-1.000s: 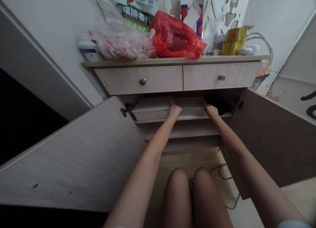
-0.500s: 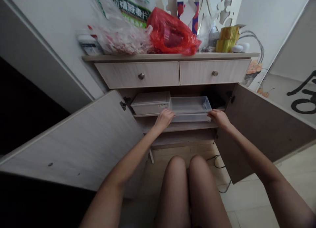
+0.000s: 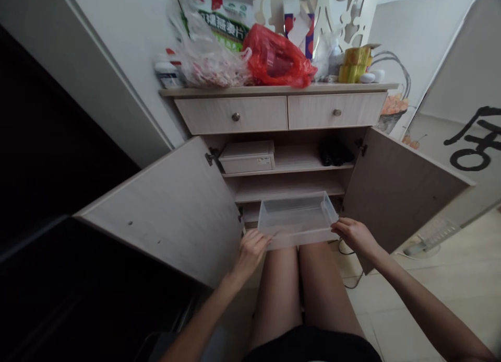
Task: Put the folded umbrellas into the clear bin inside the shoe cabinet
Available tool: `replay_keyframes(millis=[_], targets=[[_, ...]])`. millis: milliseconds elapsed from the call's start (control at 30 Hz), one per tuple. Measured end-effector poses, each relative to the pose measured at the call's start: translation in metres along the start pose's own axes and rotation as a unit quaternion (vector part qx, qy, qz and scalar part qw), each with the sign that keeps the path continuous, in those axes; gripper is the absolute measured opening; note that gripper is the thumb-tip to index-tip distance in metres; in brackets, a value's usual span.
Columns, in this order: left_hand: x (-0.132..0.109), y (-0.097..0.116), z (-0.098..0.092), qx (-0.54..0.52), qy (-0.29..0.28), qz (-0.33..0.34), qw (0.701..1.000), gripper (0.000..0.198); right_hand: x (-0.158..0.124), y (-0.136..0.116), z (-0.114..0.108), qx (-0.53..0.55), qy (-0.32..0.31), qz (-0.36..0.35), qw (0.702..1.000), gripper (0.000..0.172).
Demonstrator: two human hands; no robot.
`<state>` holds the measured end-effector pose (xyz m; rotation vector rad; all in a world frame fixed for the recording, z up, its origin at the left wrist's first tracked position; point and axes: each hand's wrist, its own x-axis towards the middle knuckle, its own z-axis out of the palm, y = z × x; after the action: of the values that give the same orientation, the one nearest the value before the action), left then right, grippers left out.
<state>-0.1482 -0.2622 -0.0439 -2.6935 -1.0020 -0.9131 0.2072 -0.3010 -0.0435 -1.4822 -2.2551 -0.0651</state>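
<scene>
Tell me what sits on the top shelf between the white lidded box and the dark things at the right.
Nothing: in the head view the top shelf lies bare between the white lidded box and the dark things.

Clear plastic tray (image 3: 296,218), rectangular, shallow, empty, level, held above the knees, outside the cabinet

On top of your cabinet, the white and green printed bag (image 3: 225,18) carries Chinese characters on a green band, reading roughly 燕麦片. On the pale wall panel (image 3: 465,142) to your right you see a large black brush-painted character, only partly visible.
</scene>
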Motion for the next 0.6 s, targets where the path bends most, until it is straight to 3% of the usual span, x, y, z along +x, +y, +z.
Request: replay_keyframes(millis=[100,167,233,300,367,467,533,600], targets=[[-0.010,0.000,0.012,-0.047,0.021,-0.026,0.998,0.023,-0.003,-0.001,0.006,-0.014,-0.023,0.004,1.000,0.026],[-0.011,-0.002,0.019,-0.096,0.063,-0.092,0.989,0.025,-0.003,-0.002,0.006,-0.023,-0.039,0.007,0.999,0.023],[-0.008,-0.006,0.026,-0.135,0.130,-0.216,0.958,0.031,-0.001,-0.005,0.002,-0.033,-0.063,0.009,0.997,0.021],[-0.004,-0.009,0.032,-0.185,0.162,-0.366,0.897,0.047,0.000,-0.007,-0.005,-0.035,-0.095,0.006,0.995,0.021],[-0.003,-0.010,0.036,-0.293,0.112,-0.476,0.822,0.064,0.003,-0.007,-0.015,-0.013,-0.126,-0.004,0.992,0.020],[-0.005,-0.009,0.038,-0.471,-0.010,-0.523,0.711,0.066,0.020,0.007,-0.027,0.049,-0.119,0.005,0.992,0.032],[-0.008,-0.007,0.037,-0.511,-0.036,-0.519,0.684,0.068,0.045,0.026,-0.027,0.081,-0.058,0.046,0.994,0.039],[-0.010,-0.006,0.036,-0.512,-0.040,-0.514,0.687,0.071,0.082,0.051,-0.019,0.082,0.016,0.110,0.990,0.038]])
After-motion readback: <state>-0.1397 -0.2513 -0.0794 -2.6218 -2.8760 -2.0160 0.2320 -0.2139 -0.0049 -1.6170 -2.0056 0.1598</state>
